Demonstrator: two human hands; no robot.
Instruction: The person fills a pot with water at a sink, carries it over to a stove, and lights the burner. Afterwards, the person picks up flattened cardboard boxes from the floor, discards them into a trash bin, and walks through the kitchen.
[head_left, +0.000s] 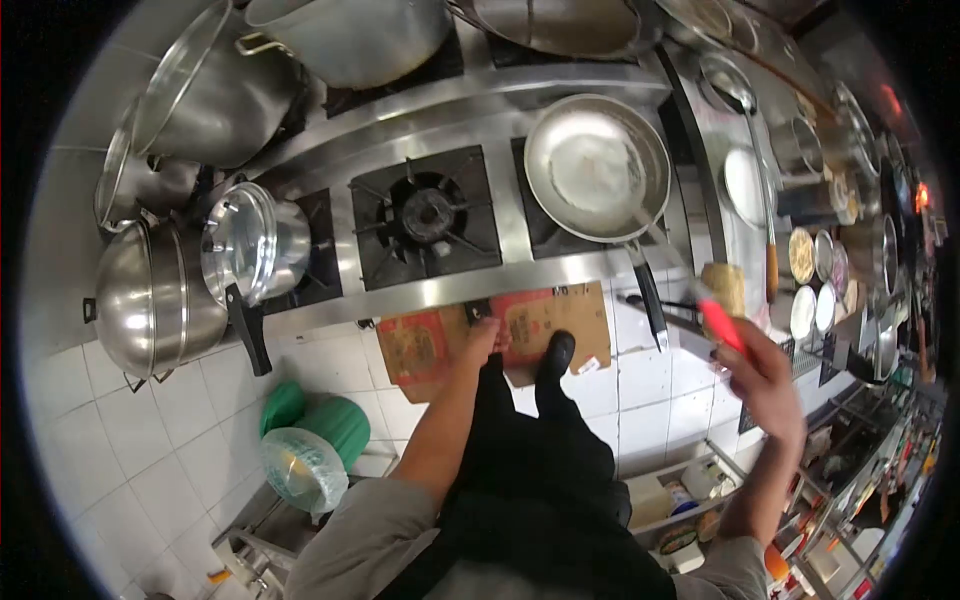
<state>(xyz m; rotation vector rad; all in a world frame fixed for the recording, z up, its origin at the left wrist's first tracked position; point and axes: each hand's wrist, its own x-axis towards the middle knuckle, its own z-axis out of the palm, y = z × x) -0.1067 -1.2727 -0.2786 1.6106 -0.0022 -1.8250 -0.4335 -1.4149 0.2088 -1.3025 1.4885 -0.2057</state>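
My right hand (pixel 762 372) is closed around the red handle of a spatula (pixel 718 322), whose far end reaches over the near right rim of a frying pan (pixel 597 168). The pan rests on the right front burner, its black handle pointing toward me. Its inside looks pale and wet. My left hand (pixel 488 338) hangs low in front of the stove edge, its fingers curled; whether it holds anything cannot be made out. The middle burner (pixel 430 213) has nothing on it.
A pressure cooker (pixel 255 243) stands on the left burner, its black handle jutting forward. Large pots (pixel 350 40) line the back. Small bowls (pixel 803 310) and a ladle (pixel 770 225) lie at the right. Cardboard (pixel 415 350) and a green bin (pixel 335 430) are on the floor.
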